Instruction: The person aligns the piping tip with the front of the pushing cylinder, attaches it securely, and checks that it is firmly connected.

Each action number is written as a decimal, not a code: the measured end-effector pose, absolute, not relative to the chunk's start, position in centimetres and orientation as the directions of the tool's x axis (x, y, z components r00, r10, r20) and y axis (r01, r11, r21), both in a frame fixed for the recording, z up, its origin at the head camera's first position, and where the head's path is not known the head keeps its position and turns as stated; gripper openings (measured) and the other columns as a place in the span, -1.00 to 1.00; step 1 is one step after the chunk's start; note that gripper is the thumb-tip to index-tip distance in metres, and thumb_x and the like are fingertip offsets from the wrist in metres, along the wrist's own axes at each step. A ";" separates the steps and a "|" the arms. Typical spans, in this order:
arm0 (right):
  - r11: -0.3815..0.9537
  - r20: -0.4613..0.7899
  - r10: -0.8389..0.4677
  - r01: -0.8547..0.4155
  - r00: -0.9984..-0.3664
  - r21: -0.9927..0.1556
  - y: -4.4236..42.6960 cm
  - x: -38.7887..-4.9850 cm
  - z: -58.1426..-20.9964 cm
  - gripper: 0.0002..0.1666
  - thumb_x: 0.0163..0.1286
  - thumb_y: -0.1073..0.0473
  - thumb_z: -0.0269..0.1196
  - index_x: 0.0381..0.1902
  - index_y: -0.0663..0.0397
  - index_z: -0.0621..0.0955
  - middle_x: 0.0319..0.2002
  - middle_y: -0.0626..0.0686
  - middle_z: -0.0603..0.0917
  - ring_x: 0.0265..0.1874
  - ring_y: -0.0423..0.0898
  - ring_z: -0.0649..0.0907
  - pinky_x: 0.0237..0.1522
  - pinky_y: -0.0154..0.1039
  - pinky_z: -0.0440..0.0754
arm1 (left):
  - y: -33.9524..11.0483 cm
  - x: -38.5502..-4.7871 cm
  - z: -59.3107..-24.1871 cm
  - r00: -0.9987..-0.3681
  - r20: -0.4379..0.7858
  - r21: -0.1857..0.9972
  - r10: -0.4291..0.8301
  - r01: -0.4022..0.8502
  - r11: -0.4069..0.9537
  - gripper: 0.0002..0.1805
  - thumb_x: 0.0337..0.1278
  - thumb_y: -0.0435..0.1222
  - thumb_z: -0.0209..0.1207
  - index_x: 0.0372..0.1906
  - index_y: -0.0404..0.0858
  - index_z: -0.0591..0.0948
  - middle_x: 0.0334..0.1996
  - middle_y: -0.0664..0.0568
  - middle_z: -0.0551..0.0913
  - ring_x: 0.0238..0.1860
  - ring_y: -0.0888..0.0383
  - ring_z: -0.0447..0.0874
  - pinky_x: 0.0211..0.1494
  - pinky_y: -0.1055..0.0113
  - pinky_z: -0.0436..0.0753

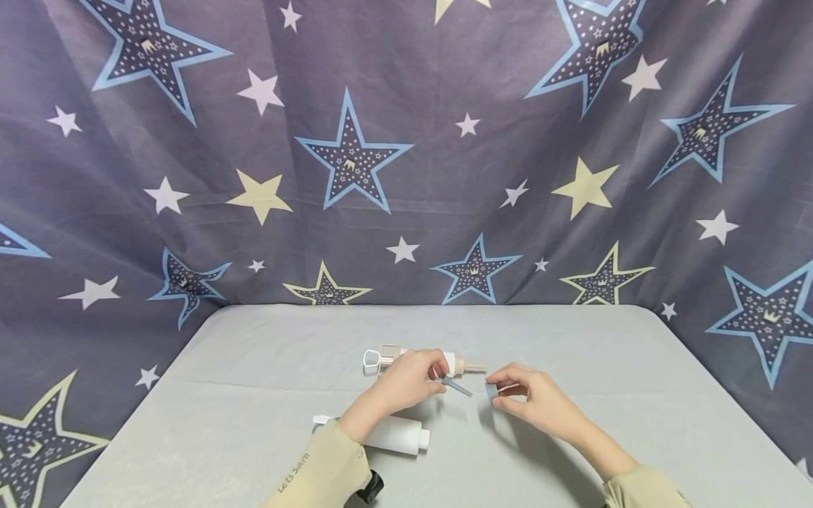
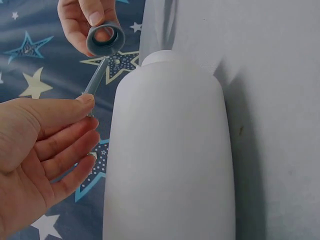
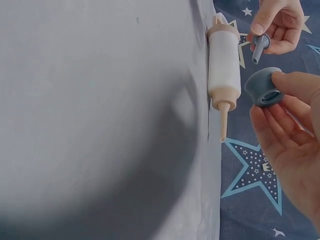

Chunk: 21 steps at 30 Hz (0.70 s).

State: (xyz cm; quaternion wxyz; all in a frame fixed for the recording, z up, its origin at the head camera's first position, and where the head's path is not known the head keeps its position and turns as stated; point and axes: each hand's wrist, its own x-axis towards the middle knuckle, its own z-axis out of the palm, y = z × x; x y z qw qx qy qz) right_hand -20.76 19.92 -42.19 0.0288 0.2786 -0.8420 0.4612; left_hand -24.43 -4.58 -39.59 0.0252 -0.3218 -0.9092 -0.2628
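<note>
Left hand (image 1: 411, 381): thumb and fingers pinched a slim grey nozzle (image 2: 97, 76), its narrow tip angled toward the other hand.
Right hand (image 1: 536, 402): thumb and fingers gripped a short, ring-shaped grey collar (image 3: 260, 86) from opposite sides.
Nozzle and collar: near each other but apart, both raised above the pale grey table (image 1: 286, 335).
White bottle (image 1: 395, 435): lay on its side, partly hidden by the left forearm, neck pointing right.
White-and-beige dispenser (image 3: 224, 65): lay behind the left hand, thin spout also pointing right.
Backdrop (image 1: 444, 190): dark cloth patterned with stars.
</note>
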 end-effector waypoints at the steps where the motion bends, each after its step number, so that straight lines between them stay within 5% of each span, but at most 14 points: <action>1: 0.419 0.304 -0.433 -0.488 -0.848 -0.766 19.8 -20.8 -42.2 -0.67 0.13 0.22 0.28 -0.12 0.21 0.57 -0.14 0.10 0.60 -0.23 -0.07 0.65 -0.10 -0.24 0.59 | -4.6 -24.4 -39.6 -0.797 0.215 0.467 0.564 0.591 0.657 -0.83 -0.14 -0.27 0.31 -0.38 -0.12 0.56 -0.49 0.17 0.60 -0.42 0.32 0.53 -0.36 0.51 0.45; 21: 0.322 0.410 -0.356 -0.522 -0.840 -0.790 18.1 -21.4 -42.4 -0.62 -0.03 0.44 0.33 -0.18 0.25 0.56 -0.19 0.08 0.59 -0.17 -0.19 0.60 -0.10 -0.22 0.60 | -4.5 -24.6 -39.7 -0.816 0.262 0.537 0.515 0.567 0.625 -0.80 -0.16 -0.20 0.34 -0.37 -0.05 0.55 -0.45 0.19 0.62 -0.45 0.36 0.51 -0.39 0.51 0.45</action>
